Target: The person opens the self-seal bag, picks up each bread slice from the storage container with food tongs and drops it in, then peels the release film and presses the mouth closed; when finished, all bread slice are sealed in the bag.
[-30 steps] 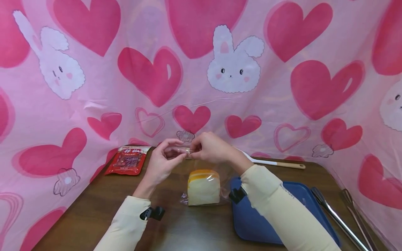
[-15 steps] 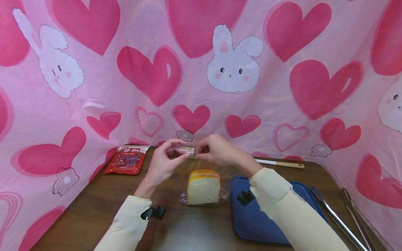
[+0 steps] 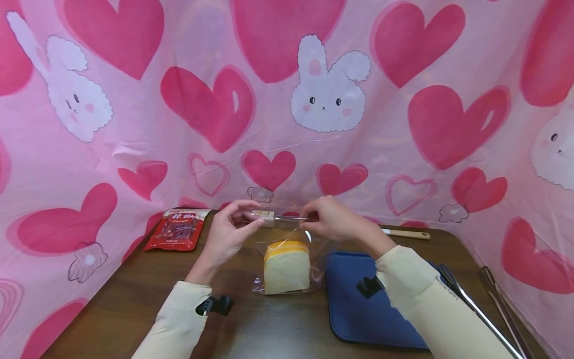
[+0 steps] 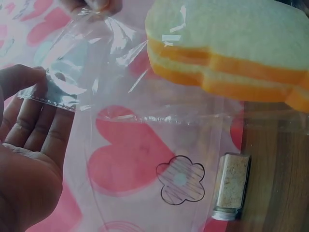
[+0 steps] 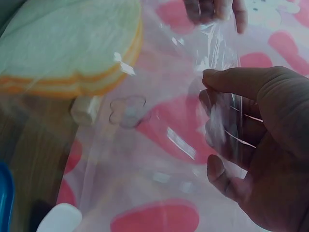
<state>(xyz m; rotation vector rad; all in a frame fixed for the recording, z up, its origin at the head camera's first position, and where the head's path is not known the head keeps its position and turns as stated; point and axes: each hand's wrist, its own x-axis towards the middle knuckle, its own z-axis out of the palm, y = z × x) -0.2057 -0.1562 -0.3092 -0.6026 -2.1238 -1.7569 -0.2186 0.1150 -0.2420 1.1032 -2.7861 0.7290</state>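
Note:
Two bread slices (image 3: 287, 271) with orange crusts stand in a clear plastic bag (image 4: 63, 87) at the middle of the table. Above and to the left, my left hand (image 3: 224, 237) pinches one side of the bag's top edge between thumb and fingers. Opposite it, my right hand (image 3: 334, 219) pinches the other side, and clear film stretches between the two. Through the film, the right wrist view shows the fingers of my right hand (image 5: 260, 121). Behind the bag stands a small clear bottle (image 4: 232, 183) of beige powder, its metal cap visible in the left wrist view.
A red food packet (image 3: 177, 230) lies at the back left. To the right are a blue tray (image 3: 358, 309), metal tongs (image 3: 475, 304) and another long metal utensil (image 3: 506, 309). A wooden-handled white utensil (image 3: 408, 234) lies behind. A pink patterned sheet surrounds the table (image 3: 148, 299).
My right hand has moved right, away from the left, drawing the bag's top edge out between them. The bottle behind shows more fully. My left hand has kept nearly the same place.

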